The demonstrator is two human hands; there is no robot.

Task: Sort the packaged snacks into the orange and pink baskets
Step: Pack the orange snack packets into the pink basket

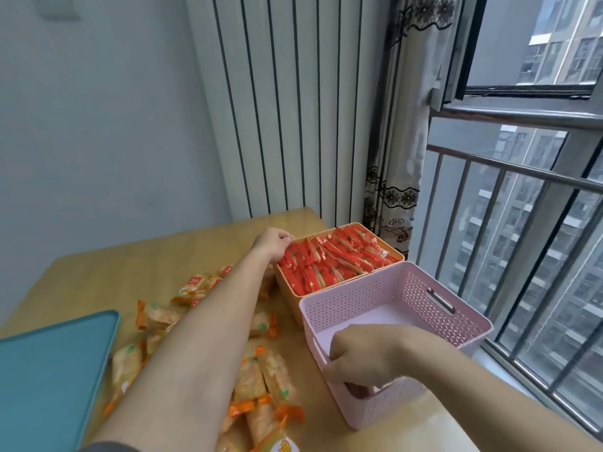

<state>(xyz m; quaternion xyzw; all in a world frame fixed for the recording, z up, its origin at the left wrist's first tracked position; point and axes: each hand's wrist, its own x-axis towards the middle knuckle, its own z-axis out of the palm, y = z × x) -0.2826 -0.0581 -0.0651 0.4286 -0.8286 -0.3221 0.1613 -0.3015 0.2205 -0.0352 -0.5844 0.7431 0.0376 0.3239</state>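
The pale wooden worktop [98, 275] carries an orange basket [287, 295] at the far right, with a pink basket [456, 308] just beside it on the near side. Loose snack packets [251, 376] lie scattered across the middle. A teal tray [49, 380] sits at the near left.

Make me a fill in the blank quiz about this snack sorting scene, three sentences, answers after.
1. The orange basket is full of ____ packets.
2. The ____ hand grips the near rim of the pink basket.
3. The teal tray lies on the table, to the ____ of the loose snacks.
Missing words: red; right; left.
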